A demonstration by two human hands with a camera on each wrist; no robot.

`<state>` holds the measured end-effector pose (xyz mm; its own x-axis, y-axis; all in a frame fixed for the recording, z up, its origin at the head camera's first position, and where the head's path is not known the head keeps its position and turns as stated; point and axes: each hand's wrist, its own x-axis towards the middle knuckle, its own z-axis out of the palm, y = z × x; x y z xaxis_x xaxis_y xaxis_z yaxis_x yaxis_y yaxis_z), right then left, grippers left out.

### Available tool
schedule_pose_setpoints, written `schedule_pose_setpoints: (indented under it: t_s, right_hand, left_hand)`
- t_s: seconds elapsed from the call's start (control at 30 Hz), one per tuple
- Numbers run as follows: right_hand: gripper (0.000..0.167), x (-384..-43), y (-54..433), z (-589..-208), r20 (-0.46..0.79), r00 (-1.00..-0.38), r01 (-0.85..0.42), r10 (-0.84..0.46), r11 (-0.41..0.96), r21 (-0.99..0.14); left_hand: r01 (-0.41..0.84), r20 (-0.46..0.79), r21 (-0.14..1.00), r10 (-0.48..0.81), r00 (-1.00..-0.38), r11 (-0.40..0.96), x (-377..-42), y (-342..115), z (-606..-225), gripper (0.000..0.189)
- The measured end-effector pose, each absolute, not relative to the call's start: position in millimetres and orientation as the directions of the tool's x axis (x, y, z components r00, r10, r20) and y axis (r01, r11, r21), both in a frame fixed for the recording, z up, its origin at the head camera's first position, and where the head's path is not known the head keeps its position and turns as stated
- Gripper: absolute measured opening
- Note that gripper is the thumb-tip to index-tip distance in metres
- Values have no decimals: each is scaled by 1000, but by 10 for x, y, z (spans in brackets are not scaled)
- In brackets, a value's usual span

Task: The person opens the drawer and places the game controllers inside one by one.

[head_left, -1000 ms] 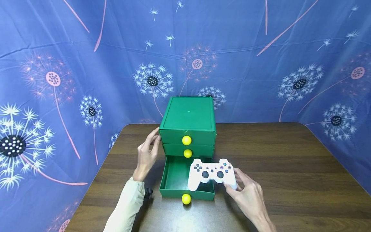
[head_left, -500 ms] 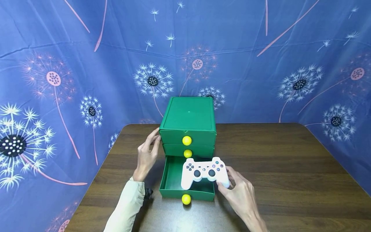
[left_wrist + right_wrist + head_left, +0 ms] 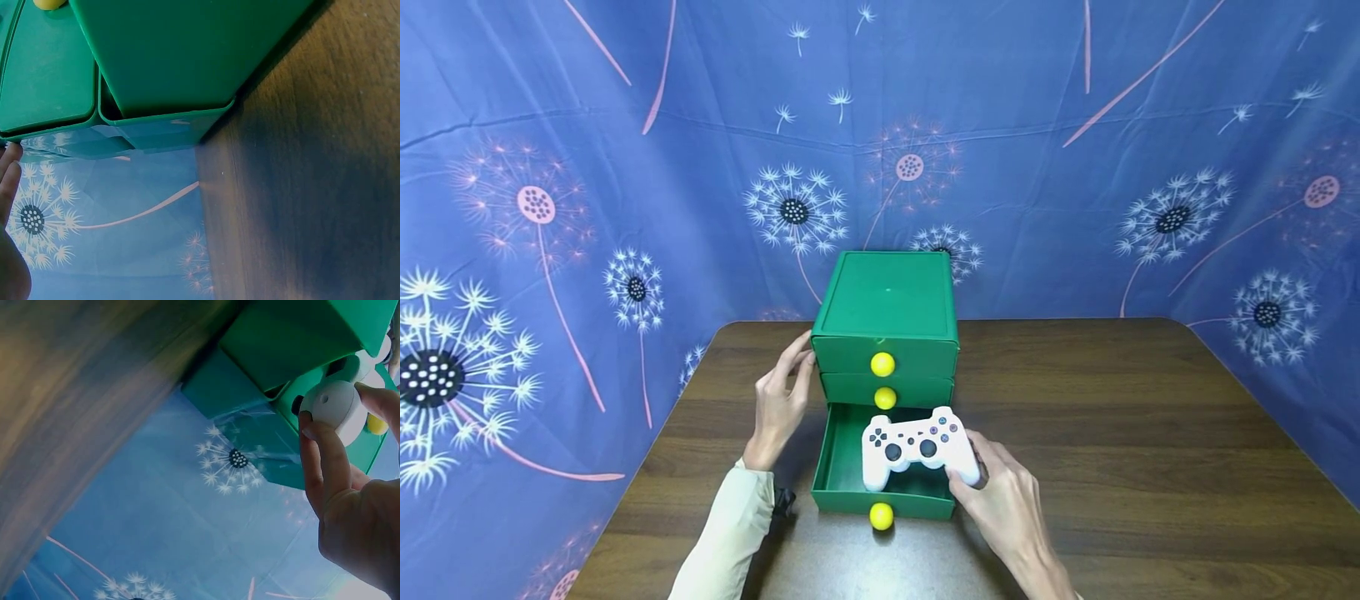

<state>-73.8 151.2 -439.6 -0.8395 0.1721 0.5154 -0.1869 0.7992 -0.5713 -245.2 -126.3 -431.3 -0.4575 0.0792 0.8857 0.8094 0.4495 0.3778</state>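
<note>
A white game controller (image 3: 917, 446) is pinched at its right grip between the thumb and fingers of my right hand (image 3: 1009, 500). It is over the pulled-out bottom drawer (image 3: 842, 467) of a green drawer box (image 3: 887, 296), tilted a little with its left end lower. In the right wrist view the thumb and fingers press the rounded end of the controller (image 3: 337, 409). My left hand (image 3: 780, 404) touches the left side of the box near its upper front corner with its fingertips. In the left wrist view only part of that hand (image 3: 9, 206) shows.
Yellow ball knobs mark the top drawer (image 3: 883, 364), the middle drawer and the bottom one; the upper two drawers are pushed in. The box stands on a brown wooden table (image 3: 1112, 433). Behind hangs a blue cloth (image 3: 1015, 183) with a dandelion print.
My right hand has carried the controller to the left, from the drawer's right side to over its middle, and the controller has tilted slightly. My left hand has stayed at the box.
</note>
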Motion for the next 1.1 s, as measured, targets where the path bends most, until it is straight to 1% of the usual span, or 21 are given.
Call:
schedule_pose_setpoints:
  t_s: [0.27, 0.6, 0.87, 1.1]
  right_hand:
    - [52, -771, 1402, -4422, 478, -868, -189, 131, 805, -563]
    - [45, -824, 1354, -4428, 422, -895, -162, 145, 775, -611]
    - [43, -860, 1351, -4462, 438, -890, -194, 123, 769, -609]
    - [41, -888, 1311, -4458, 386, -917, -173, 104, 769, -616]
  left_hand:
    - [803, 886, 376, 75, -457, 462, -2450, -1263, -4310, 47]
    - [799, 881, 381, 78, -466, 466, -2448, -1261, -4318, 47]
    - [805, 887, 371, 81, -455, 462, -2470, -1261, -4329, 49]
    - [804, 887, 371, 79, -455, 465, -2472, -1257, -4328, 48]
